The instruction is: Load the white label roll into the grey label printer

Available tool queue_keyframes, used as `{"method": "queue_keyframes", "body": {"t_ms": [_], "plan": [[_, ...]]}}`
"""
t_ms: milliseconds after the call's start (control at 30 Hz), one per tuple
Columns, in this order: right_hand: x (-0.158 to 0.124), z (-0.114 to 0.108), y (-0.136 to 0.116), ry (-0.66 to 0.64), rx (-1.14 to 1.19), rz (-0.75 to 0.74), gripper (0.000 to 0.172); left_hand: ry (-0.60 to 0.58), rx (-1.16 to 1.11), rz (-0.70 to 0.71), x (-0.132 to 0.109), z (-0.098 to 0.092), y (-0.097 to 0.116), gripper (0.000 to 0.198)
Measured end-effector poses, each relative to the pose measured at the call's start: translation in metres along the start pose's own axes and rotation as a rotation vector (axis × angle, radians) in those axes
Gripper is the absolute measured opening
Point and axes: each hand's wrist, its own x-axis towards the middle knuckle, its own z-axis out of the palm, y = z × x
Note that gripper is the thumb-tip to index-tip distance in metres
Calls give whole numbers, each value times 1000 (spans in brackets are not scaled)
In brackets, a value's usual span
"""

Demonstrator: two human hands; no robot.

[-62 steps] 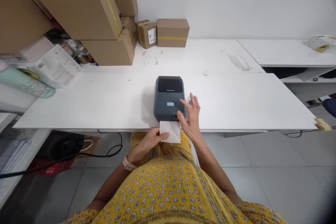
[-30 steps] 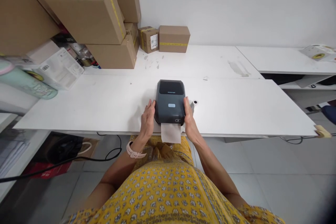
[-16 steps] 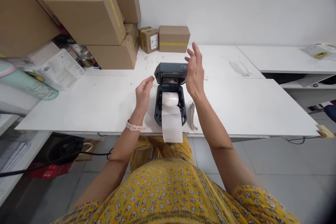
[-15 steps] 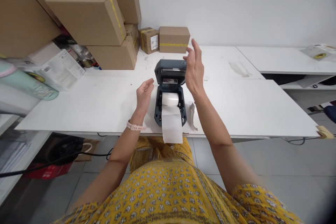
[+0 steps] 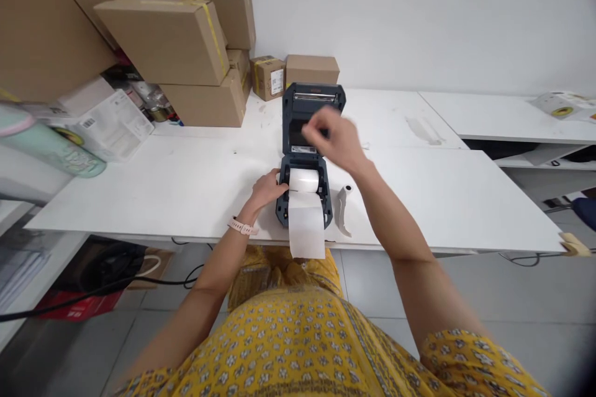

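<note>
When looking to the centre of the frame, can see the printer [image 5: 307,162] sitting open near the front edge of the surface [image 5: 442,198], with its lid [image 5: 298,121] tipped back and a white paper roll [image 5: 303,180] inside, feeding a loose strip [image 5: 306,223] out past that edge. At the printer's left rim, can find the left hand [image 5: 267,189] touching, with thumb and fingers parted. In front of the open lid, can make out the right hand [image 5: 338,136] with fingers curled in, too blurred to tell whether pinching anything. Could crease or skew the strip by lowering the lid over a crooked run. Could also nip the left thumb, so near the rim, by closing without drawing clear first. Might drag the free end askew by leaning in with the yellow clothing [image 5: 288,329]. Right of the printer, might crush the curled paper scrap [image 5: 343,214] with a sideways nudge.
</note>
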Motion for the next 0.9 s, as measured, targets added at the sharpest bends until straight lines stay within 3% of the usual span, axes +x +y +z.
{"method": "queue_keyframes", "body": {"t_ms": [67, 133, 200, 267, 333, 400, 467, 567, 633, 733, 800, 900], "plan": [[-24, 12, 0, -418, -67, 39, 39, -22, 62, -1, 4, -1, 2, 63], [-35, 29, 8, -739, -139, 113, 68, -40, 112, 14, 6, -1, 3, 61], [-34, 48, 18, -902, -181, 150, 89, -43, 149, 38, 7, -1, 3, 59], [-26, 63, 26, -943, -203, 137, 92, -38, 159, 59, 6, -1, 4, 56], [-18, 70, 28, -944, -189, 111, 89, -37, 150, 66, 5, -1, 4, 54], [-13, 63, 29, -929, -71, 79, 84, -36, 138, 72, 5, -1, 3, 53], [-16, 40, 30, -861, 139, 11, 81, -38, 133, 79, 6, 0, 1, 54], [-45, -16, 34, -651, 445, -60, 86, -35, 130, 90, 7, 1, -2, 58], [-80, -58, 40, -530, 580, 19, 91, -29, 114, 97, 7, 3, -4, 60], [-140, -108, 58, -285, 641, 277, 85, -29, 86, 101, 6, 4, -3, 60], [-175, -122, 78, -221, 573, 386, 76, -33, 91, 92, 5, 3, -2, 59], [-206, -116, 116, -144, 498, 543, 69, -32, 111, 82, 4, 2, 1, 60]]}}
